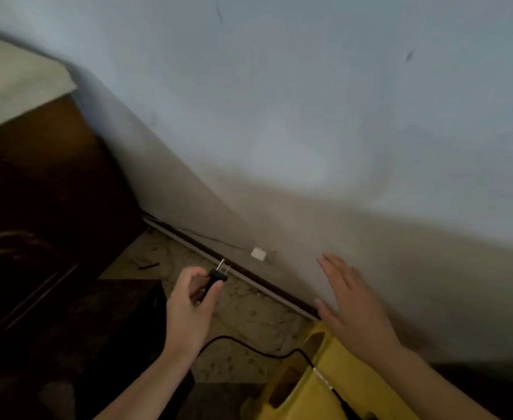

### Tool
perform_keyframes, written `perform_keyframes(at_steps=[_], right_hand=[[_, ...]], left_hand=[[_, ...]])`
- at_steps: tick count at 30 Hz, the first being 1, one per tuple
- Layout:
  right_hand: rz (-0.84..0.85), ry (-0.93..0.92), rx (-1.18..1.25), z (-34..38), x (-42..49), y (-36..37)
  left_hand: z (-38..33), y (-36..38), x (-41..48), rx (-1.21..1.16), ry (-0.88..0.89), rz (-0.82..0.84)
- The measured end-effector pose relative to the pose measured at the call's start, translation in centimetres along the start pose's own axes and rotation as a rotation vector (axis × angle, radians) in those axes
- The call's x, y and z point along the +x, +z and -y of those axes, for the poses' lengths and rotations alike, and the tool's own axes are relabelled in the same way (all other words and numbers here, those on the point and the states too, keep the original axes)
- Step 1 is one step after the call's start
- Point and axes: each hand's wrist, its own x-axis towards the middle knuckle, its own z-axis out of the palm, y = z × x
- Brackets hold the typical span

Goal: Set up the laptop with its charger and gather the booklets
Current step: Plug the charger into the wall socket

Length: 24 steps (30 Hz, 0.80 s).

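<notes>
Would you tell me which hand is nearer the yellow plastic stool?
Right. The right hand is open right over the stool's upper edge; the left hand, gripping the plug, is off to its left.

Clear lane to the white wall box (258, 253) from below-left, both flanks crowded.
Floor (249, 310) straight below the box is open; only the skirting rail (185, 239) runs across just under it. The plug (219, 275) pinched in the left hand (191, 301) sits just below-left of the box, nothing between. Further left a dark wooden cabinet (52, 207) and a low dark block (97, 328) close that side. Below-right, a yellow plastic seat (319, 386) with black cable (249, 350) over it, and the right hand (352, 307) spread flat by the wall.
</notes>
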Motion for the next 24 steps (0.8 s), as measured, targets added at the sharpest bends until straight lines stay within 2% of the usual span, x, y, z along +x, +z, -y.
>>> perform_keyframes(at_steps=[4,8,11,16,19,24], right_hand=[[0.030,-0.069,0.123,-4.3,5.2,8.1],[-0.068,-0.086,0.250,-7.1,10.1,15.0],[-0.067,-0.102,0.303,-9.0,12.0,18.6],[-0.094,-0.106,0.353,-11.3,13.2,20.7],[-0.137,-0.102,0.395,-11.6,13.3,20.6],[-0.119,-0.085,0.438,-11.7,13.5,20.0]], left_hand=[[9.7,6.5,1.9,0.036,-0.098,0.041],[17.5,11.4,5.5,0.141,-0.099,0.051],[21.5,13.8,8.0,0.193,-0.087,0.050],[24.6,16.4,11.4,0.177,-0.128,0.016],[24.8,17.3,12.5,0.154,-0.106,0.019],[24.6,18.4,12.8,0.114,-0.093,0.032]])
